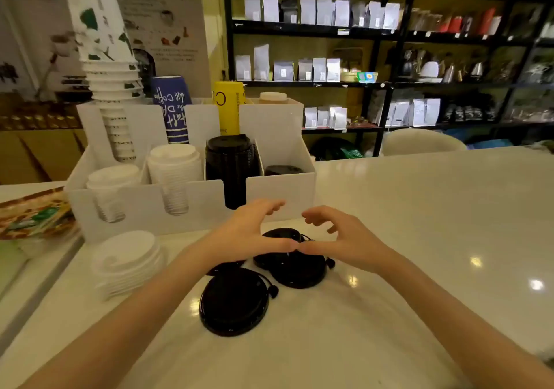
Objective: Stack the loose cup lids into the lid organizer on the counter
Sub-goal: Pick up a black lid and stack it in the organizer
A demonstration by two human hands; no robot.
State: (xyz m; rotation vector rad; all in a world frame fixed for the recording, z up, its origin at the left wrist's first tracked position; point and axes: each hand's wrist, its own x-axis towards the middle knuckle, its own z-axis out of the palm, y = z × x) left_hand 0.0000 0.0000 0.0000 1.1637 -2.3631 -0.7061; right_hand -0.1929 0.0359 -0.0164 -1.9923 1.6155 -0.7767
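Loose black lids lie on the white counter: one pile [292, 264] under my hands, another [235, 301] nearer me. A stack of loose white lids [127, 261] sits to the left. The white lid organizer [192, 200] stands behind them, with white lid stacks [174, 167] in its left slots, a tall black stack [230, 164] in the middle, and a low black stack [283, 169] in the right slot. My left hand [248, 230] and my right hand [344, 236] hover open over the farther black pile, thumbs touching, fingers curved and holding nothing.
Paper cup stacks [114, 89] rise from the organizer's back row. A printed tray [33, 215] lies at the far left. Dark shelves [374, 59] with bags stand beyond the counter [419, 239], and a pale chair back [419, 143] shows behind its far edge.
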